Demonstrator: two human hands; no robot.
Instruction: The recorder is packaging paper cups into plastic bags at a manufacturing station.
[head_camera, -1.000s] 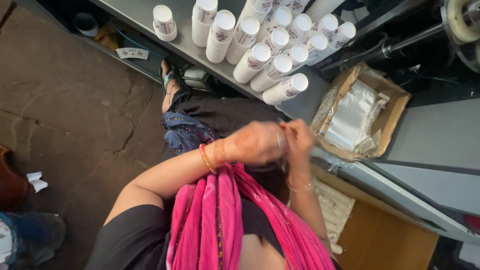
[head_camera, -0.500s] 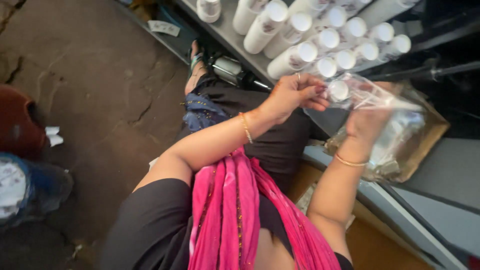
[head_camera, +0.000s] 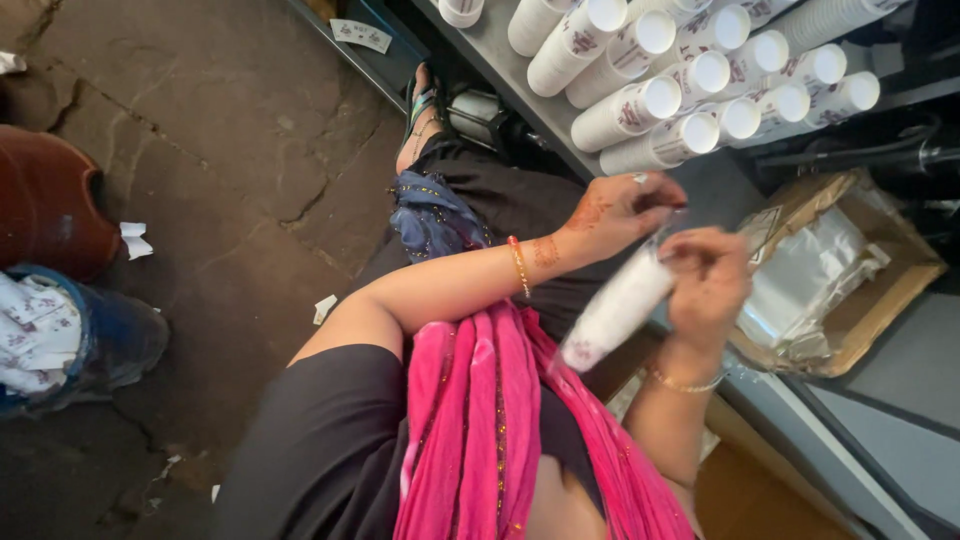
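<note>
1. The left hand (head_camera: 620, 210), patterned with henna, sat just right of the frame's centre, its fingers pinched together on the upper end of a clear plastic sleeve (head_camera: 640, 275) wrapped round a stack of white paper cups (head_camera: 615, 310).
2. The right hand (head_camera: 705, 285) lay just beside it, lower and to the right, fingers closed on the same end of the sleeve; the two hands nearly touched, apparently so that the thin film could be gathered at one spot.
3. The sleeved stack hung slanting down and to the left from the hands, over the pink scarf (head_camera: 500, 420), its lower end free; held by the top, it could dangle with nothing under it.
4. On the grey shelf (head_camera: 500, 55) in the upper right of the frame, more stacks of printed cups (head_camera: 690, 90) lay on their sides, open mouths turned toward the camera, packed side by side.
5. At the right edge an open cardboard box (head_camera: 870, 300) held flat clear bags (head_camera: 810, 275), near the hands.
6. At the left edge stood a brown clay pot (head_camera: 50, 210) and, below it, a blue bin (head_camera: 110, 340) holding printed cups, both on the cracked stone floor (head_camera: 220, 150).
</note>
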